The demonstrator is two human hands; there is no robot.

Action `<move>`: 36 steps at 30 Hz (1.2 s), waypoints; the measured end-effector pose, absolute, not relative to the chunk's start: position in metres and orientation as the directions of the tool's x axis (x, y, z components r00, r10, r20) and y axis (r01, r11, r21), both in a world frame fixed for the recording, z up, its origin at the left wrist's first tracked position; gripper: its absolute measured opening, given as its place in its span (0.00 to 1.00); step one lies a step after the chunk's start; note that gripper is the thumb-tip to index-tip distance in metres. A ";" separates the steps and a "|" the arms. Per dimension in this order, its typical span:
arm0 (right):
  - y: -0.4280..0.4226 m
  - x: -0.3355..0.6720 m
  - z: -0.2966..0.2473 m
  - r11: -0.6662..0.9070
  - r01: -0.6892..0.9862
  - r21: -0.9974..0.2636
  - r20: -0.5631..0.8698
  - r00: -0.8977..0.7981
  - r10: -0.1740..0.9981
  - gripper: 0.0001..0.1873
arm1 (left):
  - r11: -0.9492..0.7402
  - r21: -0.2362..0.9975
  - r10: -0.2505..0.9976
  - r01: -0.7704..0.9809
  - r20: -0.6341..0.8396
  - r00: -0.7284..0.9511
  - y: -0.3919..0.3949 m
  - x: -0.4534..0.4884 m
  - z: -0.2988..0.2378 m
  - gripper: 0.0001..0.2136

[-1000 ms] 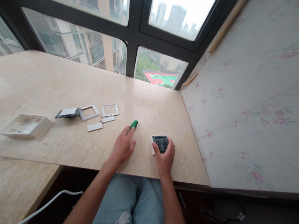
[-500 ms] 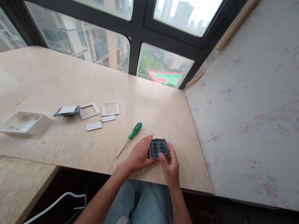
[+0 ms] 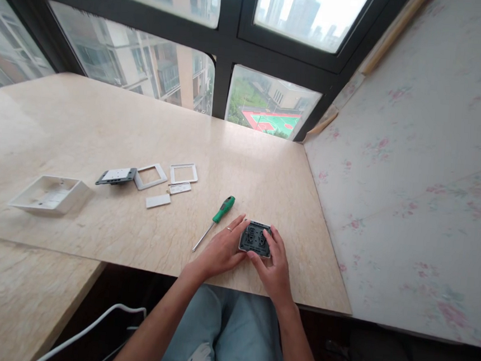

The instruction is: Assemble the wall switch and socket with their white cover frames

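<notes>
A dark grey wall switch module (image 3: 255, 239) with a pale rim sits between my two hands near the front edge of the table. My left hand (image 3: 225, 246) grips its left side, thumb low and fingers along the upper left edge. From the right, my right hand (image 3: 274, 265) holds it, with the thumb at the lower edge and a fingertip over the upper right of its face. Left of my left hand lies a screwdriver (image 3: 223, 210) with a green handle, its metal tip pointing toward the table's front.
On the stone-patterned table (image 3: 144, 121) lie a white wall box (image 3: 49, 200), a socket module (image 3: 117, 176), two white frames (image 3: 151, 177) and small white cover plates (image 3: 158, 201). A window frame (image 3: 224, 50) borders the back and a papered wall (image 3: 414, 162) the right. A white cable (image 3: 97, 322) hangs below.
My right thumb has shifted from the module's face to its lower edge, and a right finger has come over its upper right. The whole view has shifted slightly.
</notes>
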State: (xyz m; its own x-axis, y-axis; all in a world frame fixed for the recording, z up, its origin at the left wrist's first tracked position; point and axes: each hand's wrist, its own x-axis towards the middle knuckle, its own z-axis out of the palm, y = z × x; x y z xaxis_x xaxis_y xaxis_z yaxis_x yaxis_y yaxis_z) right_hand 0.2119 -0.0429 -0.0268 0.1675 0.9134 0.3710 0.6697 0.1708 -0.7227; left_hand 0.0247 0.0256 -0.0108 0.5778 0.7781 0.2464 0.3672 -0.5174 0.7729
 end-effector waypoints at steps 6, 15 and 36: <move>-0.043 0.208 -0.030 0.187 0.745 -0.640 0.423 0.138 0.896 0.31 | -0.616 0.647 0.742 0.450 0.284 0.607 0.016 0.022 -0.008 0.25; -0.039 0.226 -0.017 0.197 0.829 -0.524 0.366 0.010 0.931 0.32 | -0.576 0.640 0.788 0.509 0.268 0.554 0.014 0.031 -0.007 0.25; -0.047 0.229 -0.029 0.269 0.841 -0.469 0.426 -0.052 0.903 0.27 | -0.650 0.448 0.760 0.614 0.375 0.531 0.004 0.037 -0.017 0.24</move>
